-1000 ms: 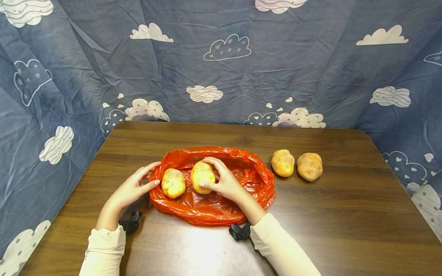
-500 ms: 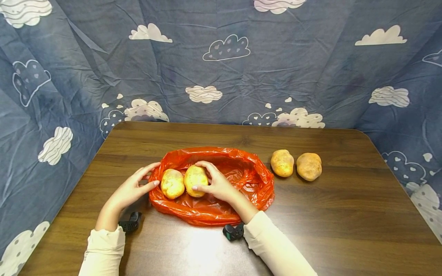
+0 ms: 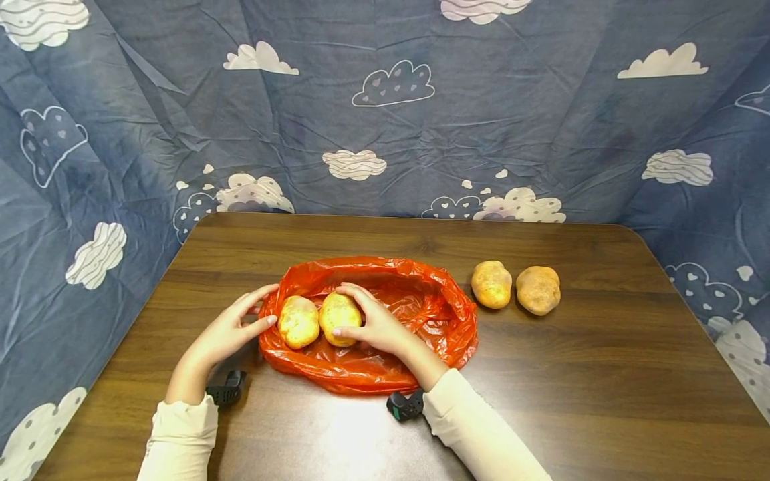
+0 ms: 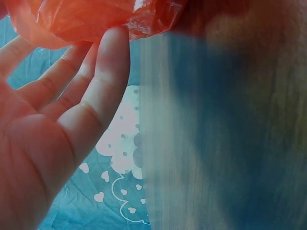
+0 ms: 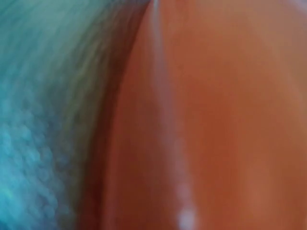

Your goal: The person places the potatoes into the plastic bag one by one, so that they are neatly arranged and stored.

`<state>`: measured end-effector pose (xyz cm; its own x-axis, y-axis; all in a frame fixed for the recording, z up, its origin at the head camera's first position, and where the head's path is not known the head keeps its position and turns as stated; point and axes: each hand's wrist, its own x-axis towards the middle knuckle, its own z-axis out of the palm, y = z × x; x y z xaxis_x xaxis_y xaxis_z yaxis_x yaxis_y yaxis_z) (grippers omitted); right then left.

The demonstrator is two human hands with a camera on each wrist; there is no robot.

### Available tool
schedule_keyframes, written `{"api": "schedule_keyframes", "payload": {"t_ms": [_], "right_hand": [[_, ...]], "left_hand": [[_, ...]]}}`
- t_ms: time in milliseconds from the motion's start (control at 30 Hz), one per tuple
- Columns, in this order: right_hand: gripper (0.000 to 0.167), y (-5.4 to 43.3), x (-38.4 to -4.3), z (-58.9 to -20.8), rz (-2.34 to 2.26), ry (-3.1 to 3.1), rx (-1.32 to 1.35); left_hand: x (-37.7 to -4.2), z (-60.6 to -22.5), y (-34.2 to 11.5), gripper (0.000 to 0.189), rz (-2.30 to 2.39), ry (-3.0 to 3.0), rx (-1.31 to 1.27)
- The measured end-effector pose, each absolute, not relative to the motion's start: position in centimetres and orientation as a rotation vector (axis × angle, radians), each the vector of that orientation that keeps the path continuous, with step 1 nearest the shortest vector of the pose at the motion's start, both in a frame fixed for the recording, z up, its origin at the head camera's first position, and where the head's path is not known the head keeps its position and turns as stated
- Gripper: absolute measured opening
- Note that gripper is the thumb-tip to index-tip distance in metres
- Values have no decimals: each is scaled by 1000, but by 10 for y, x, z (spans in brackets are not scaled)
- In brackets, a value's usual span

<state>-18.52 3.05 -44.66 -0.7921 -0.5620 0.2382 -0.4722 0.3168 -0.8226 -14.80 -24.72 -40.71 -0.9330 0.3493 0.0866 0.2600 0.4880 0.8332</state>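
Note:
A red plastic bag [image 3: 361, 384] lies spread open on the table, its mouth facing up. Inside its left half sit two yellow-brown potatoes, the left potato [image 3: 299, 322] and the right potato [image 3: 339, 319], side by side. My right hand [image 3: 381, 326] grips the right potato from its right side, thumb in front and fingers behind. At the bag's left side, my left hand [image 3: 225, 334] touches the outside with thumb and fingertips. The left wrist view shows those fingers fairly straight against the red plastic [image 4: 86, 19]. Blurred red plastic [image 5: 216, 120] fills most of the right wrist view.
Two more potatoes, one yellowish [image 3: 492, 284] and one browner [image 3: 538, 290], lie on the brown wooden table [image 3: 601, 374] right of the bag. A blue cloth with clouds [image 3: 481, 120] hangs behind the table. Each wrist carries a black device [image 3: 227, 389].
My right hand has moved left inside the bag with its potato, bringing it close beside the left potato. The left hand has stayed at the bag's left side.

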Motion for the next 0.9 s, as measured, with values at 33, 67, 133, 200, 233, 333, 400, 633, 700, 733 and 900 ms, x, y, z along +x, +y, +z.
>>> {"api": "schedule_keyframes", "payload": {"t_ms": [33,67,133,200,233,333,400,633,700,733,900], "right_hand": [[66,31,-185,-446,-1497,2473,-966],[66,31,-185,-445,-1502,2473,-966],[66,31,-184,-444,-1517,2467,-969],[66,32,-183,-443,-1529,2464,-976],[66,32,-182,-442,-1530,2468,-982],[67,34,-180,-439,-1535,2483,-980],[67,36,-179,-437,-1539,2494,-980],[67,45,-172,-428,-1580,2523,-1008],[67,47,-171,-425,-1590,2537,-1026],[67,49,-170,-424,-1595,2541,-1035],[66,59,-167,-416,-1657,2539,-1060]], "left_hand": [[-148,-407,-247,54,1449,2625,536],[-148,-407,-247,54,1453,2622,532],[-148,-406,-247,54,1459,2617,529],[-148,-407,-247,54,1464,2615,529],[-148,-407,-247,54,1466,2613,530],[-148,-407,-247,55,1475,2609,530],[-148,-407,-247,55,1476,2609,536],[-148,-406,-247,53,1473,2610,546],[-148,-406,-248,53,1472,2612,545],[-148,-406,-248,53,1472,2614,543],[-148,-406,-248,54,1477,2608,546]]}}
